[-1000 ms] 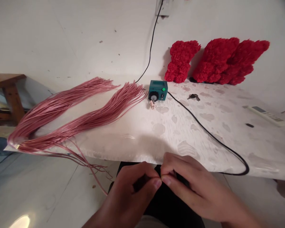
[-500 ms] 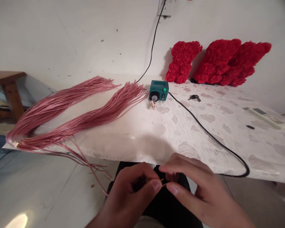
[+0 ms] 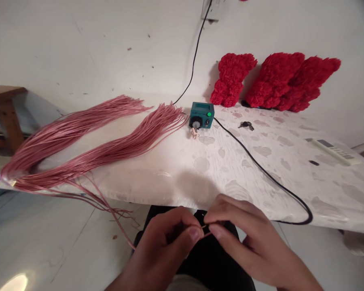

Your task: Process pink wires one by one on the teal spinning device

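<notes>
Over my lap, just off the table's near edge, my left hand (image 3: pixel 182 234) pinches a thin pink wire (image 3: pixel 206 234) between thumb and forefinger. A tiny gold-coloured piece (image 3: pixel 204 226) shows beside the wire at those fingertips; its kind is too small to make out. My right hand (image 3: pixel 242 234) closes thumb and forefinger on the wire's other side, close to the left fingertips. A strand of pink wire (image 3: pixel 121 226) runs from my left hand back toward a large bundle of pink wires (image 3: pixel 109 155) folded on the table.
Beyond the hands stands a small teal box (image 3: pixel 202 115) with a knob and green button, its black cable (image 3: pixel 261 165) curving right. Red flower-covered shapes (image 3: pixel 279 83) lean on the wall. Keys (image 3: pixel 246 125) and a remote control (image 3: pixel 333 151) lie on the patterned table cover (image 3: pixel 200 163).
My right thumb and forefinger have come together in a pinch, nearer my left fingertips. The view has shifted slightly; the things on the table stay put.
</notes>
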`<state>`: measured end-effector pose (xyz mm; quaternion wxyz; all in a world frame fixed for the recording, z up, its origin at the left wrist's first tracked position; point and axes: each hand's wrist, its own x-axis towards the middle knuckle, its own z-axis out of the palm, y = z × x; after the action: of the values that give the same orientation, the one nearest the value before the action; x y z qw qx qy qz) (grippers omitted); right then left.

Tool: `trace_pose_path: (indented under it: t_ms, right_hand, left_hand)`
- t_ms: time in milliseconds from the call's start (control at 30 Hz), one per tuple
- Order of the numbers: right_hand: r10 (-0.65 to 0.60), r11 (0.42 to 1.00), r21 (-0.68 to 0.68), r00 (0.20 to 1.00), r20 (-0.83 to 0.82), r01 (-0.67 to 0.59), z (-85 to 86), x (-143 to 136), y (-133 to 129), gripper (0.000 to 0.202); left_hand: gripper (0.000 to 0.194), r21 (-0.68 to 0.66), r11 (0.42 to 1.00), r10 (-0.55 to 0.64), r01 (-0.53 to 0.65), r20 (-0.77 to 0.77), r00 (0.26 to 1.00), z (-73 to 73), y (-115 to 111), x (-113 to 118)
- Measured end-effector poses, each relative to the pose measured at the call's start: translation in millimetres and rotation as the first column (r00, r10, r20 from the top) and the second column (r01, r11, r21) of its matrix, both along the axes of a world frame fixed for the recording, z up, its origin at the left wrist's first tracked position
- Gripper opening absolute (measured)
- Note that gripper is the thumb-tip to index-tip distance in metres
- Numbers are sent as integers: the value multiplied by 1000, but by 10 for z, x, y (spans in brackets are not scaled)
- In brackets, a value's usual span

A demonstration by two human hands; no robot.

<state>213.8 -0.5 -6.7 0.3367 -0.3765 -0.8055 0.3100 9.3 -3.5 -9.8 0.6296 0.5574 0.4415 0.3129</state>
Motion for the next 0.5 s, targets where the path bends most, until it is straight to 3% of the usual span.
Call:
trace_pose_path:
  t_ms: [167,267,367,500]
  right_hand:
    - [-3,992,-127,997,-79,-7,-132,16,-3,9]
    - [-3,991,-131,999,-50,-4,-175,-28,-11,3]
    - [-27,994,-111,998,-57,21,-195,-45,-16,10]
    - [-66,989,-138,988,-140,47,-198,-25,-29,14]
  left_hand:
    - [27,-42,996,81,-80,18,997,2,-21,0]
    - [28,-25,998,55,-54,41,998,-26,-16,-6]
    - [27,5,999,43,-43,59,997,-71,-4,-17]
    - [26,-4,966,259,-260,70,963,-123,40,-3]
